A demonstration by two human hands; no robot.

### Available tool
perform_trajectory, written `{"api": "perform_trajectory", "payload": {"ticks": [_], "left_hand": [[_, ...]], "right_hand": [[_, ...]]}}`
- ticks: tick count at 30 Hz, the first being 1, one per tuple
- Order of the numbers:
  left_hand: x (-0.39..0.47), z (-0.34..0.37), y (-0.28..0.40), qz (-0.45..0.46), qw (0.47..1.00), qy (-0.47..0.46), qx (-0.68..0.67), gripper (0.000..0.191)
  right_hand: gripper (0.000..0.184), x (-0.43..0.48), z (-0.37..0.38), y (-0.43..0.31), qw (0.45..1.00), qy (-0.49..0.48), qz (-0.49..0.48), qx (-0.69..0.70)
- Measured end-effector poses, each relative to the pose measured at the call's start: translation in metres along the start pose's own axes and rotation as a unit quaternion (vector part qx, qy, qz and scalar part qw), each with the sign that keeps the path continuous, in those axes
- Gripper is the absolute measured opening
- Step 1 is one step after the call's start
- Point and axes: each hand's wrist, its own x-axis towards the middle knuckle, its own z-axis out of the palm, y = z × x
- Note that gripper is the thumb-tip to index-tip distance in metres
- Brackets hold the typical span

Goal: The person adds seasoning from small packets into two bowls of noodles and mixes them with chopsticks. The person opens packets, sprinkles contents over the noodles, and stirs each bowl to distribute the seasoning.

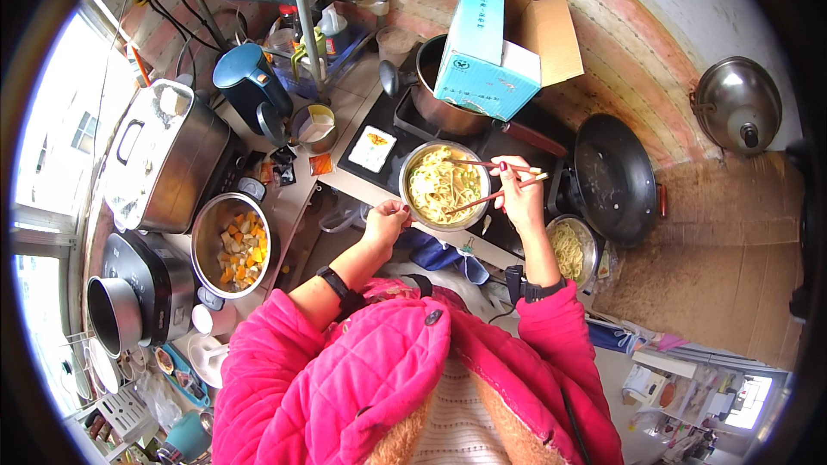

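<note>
A metal bowl (408, 201) of noodles with green bits (434, 182) stands at the front edge of the black stove top. My right hand (517, 190), on the bowl's right, is closed on a pair of reddish-brown chopsticks (492, 196) whose tips reach into the noodles. My left hand (387, 223) is at the bowl's lower left with thumb and fingers pinched together; whether it grips the rim or something small is unclear. A second metal bowl of noodles (568, 250) sits to the right of my right forearm.
Behind the bowl, a blue carton (488, 71) rests on a large pot (446, 106). A black wok (614, 177) stands at right. On the left are a metal bowl of cubed vegetables (242, 252), a blue kettle (252, 84), a small pot (314, 127) and seasoning packets (321, 165).
</note>
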Motion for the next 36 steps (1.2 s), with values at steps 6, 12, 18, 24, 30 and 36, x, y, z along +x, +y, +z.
{"api": "perform_trajectory", "payload": {"ticks": [6,12,18,24,30,36], "left_hand": [[-0.001,-0.001,0.001,0.002,1.000,0.001,-0.002,0.008],[0.004,-0.002,0.000,0.008,1.000,0.006,-0.004,0.008],[0.004,-0.003,0.000,0.013,1.000,-0.001,-0.011,0.010],[0.006,-0.003,0.000,0.006,1.000,-0.002,0.028,0.012],[0.007,-0.002,0.000,-0.025,0.999,-0.016,-0.014,0.008],[0.005,0.000,0.003,-0.039,0.999,-0.022,-0.029,0.008]], "right_hand": [[0.026,-0.012,-0.006,0.061,0.980,0.171,0.089,0.049],[0.025,-0.035,0.009,0.104,0.934,0.277,0.114,0.193],[0.026,-0.037,0.012,0.120,0.859,0.321,0.203,0.342],[0.022,-0.016,0.032,0.092,0.927,0.207,0.113,0.292],[0.018,-0.009,0.067,0.017,1.000,0.024,-0.020,-0.002],[0.009,0.013,0.040,-0.039,0.952,0.003,-0.263,-0.157]]}}
